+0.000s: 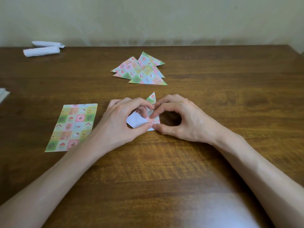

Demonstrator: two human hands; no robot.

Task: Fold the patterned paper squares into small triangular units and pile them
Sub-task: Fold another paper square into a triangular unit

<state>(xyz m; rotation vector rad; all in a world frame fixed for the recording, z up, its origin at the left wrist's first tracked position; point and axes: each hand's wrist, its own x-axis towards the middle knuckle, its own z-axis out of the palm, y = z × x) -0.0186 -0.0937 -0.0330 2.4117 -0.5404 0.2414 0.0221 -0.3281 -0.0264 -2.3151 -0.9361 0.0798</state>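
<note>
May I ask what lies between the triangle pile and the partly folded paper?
Head view: only bare wooden table between triangle pile and partly folded paper.

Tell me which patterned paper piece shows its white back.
The half-folded piece pinched by the left hand and right hand; the flat stack on the left and the piled triangles show only pattern.

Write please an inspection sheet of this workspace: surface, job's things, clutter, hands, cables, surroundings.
Surface: brown wooden table.
Job's things: half-folded paper between the hands; pile of folded triangles beyond it; stack of patterned sheets to its left.
Clutter: two white paper rolls far left; white object cut off at left edge.
Hands: left hand and right hand both pinch the half-folded paper.
Cables: nothing seen.
Surroundings: plain pale wall.
</note>
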